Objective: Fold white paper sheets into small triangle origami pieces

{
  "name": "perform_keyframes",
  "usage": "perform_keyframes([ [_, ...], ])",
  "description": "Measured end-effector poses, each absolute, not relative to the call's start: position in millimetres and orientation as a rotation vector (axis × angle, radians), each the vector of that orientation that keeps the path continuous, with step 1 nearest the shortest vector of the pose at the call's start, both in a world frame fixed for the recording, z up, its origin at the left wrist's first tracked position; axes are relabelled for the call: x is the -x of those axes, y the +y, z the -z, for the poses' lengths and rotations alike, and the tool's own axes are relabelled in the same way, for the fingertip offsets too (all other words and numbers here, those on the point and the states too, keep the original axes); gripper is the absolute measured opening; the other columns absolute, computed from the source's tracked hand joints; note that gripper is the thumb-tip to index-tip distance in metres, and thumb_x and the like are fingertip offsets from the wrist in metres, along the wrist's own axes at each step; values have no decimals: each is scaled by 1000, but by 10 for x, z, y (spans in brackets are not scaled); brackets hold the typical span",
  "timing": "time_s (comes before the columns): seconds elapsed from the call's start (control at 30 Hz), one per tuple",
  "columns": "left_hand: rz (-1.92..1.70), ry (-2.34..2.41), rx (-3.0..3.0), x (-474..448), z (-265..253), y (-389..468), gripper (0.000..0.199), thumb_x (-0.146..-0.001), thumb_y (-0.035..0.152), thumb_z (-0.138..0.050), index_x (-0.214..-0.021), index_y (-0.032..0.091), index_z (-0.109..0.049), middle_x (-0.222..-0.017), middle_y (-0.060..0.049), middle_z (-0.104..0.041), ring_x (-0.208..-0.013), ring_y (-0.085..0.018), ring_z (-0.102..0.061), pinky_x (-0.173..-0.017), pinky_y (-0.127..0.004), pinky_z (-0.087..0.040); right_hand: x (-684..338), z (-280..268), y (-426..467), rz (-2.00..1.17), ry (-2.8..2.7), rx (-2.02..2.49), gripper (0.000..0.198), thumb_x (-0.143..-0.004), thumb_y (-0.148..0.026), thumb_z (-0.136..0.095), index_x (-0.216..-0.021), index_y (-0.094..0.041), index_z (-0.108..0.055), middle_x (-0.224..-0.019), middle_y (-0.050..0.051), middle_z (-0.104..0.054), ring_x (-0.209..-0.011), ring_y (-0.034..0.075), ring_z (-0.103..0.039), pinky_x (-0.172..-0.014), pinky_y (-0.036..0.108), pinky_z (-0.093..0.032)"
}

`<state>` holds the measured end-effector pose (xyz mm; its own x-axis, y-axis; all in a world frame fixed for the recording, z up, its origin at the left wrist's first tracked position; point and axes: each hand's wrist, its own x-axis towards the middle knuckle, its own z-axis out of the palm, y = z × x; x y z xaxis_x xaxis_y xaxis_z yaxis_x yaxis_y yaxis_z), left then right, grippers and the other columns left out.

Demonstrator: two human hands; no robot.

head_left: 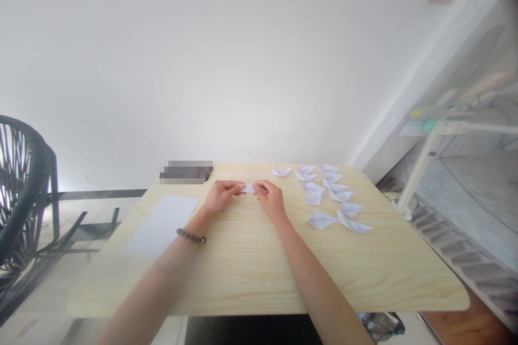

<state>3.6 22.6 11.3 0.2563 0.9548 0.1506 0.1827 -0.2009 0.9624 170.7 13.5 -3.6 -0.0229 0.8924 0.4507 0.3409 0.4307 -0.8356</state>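
Between my two hands, over the middle of the table, is a small folded piece of white paper [249, 188]. My left hand [220, 195] pinches its left end between thumb and fingers, and a dark beaded bracelet [191, 236] circles that wrist. At the right end, my right hand [270, 199] grips the paper in the same way. The fingers cover much of it, so its full shape is hidden. To the right lie several folded white paper boats [321, 219] in loose rows. Left of my left hand, flat white paper sheets [165, 223] rest on the table.
The light wooden table [251, 275] stands against a white wall [251, 64]. A blurred-out dark object [184, 173] sits at its back left. A dark woven chair [30, 194] is at the left, and a white metal frame [424, 161] rises beyond the right edge.
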Motion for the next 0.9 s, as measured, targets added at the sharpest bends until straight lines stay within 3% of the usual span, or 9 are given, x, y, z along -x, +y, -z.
perform_keyframes([
  [0.2, -856, 1139, -1646, 79, -111, 245, 40, -70, 45, -54, -90, 12, -64, -72, -6, -67, -65, -16, -61, -59, -24, -45, -1696, 71, 156, -859, -1495, 1132, 29, -75, -42, -47, -81, -16, -59, -57, 1, -60, -50, 12, -58, -44, 19, -46],
  [0.3, -826, 1258, -1728, 99, -122, 235, 40, -71, 48, -51, -83, 13, -64, -58, -3, -65, -41, -10, -53, -41, -19, -35, -1697, 62, 151, -858, -1483, 1138, 28, -75, -40, -47, -82, -16, -60, -53, 0, -59, -47, 12, -58, -46, 20, -46],
  [0.4, -823, 1329, -1753, 80, -125, 229, 41, -73, 50, -47, -82, 13, -62, -52, -1, -62, -31, -7, -44, -34, -18, -28, -1710, 56, 153, -855, -1455, 1155, 27, -75, -39, -48, -83, -16, -60, -52, 0, -60, -47, 12, -59, -50, 21, -47],
  [0.6, -881, 1283, -1614, 72, -103, 237, 40, -73, 51, -46, -72, 12, -57, -48, -2, -60, -39, -11, -52, -40, -19, -38, -1743, 102, 196, -967, -1393, 1103, 32, -72, -38, -52, -93, -15, -60, -64, 4, -65, -58, 16, -63, -58, 26, -50],
  [0.73, -972, 1144, -1415, 71, -103, 246, 43, -75, 52, -42, -82, 12, -55, -65, -6, -65, -52, -14, -59, -52, -25, -46, -1751, 123, 211, -960, -1398, 1022, 26, -71, -34, -54, -89, -16, -62, -73, 4, -65, -62, 15, -62, -60, 26, -51],
  [0.83, -1017, 1111, -1392, 79, -108, 258, 41, -70, 49, -52, -90, 13, -56, -80, -8, -66, -65, -15, -61, -60, -27, -48, -1753, 110, 207, -867, -1463, 953, 19, -69, -27, -56, -82, -18, -65, -86, 5, -63, -71, 15, -61, -63, 25, -51],
  [0.9, -1030, 1101, -1396, 90, -108, 267, 41, -67, 45, -58, -91, 13, -56, -79, -7, -65, -69, -16, -61, -62, -27, -48, -1754, 90, 199, -806, -1500, 931, 17, -67, -23, -56, -80, -19, -66, -94, 5, -61, -81, 15, -59, -66, 24, -51],
])
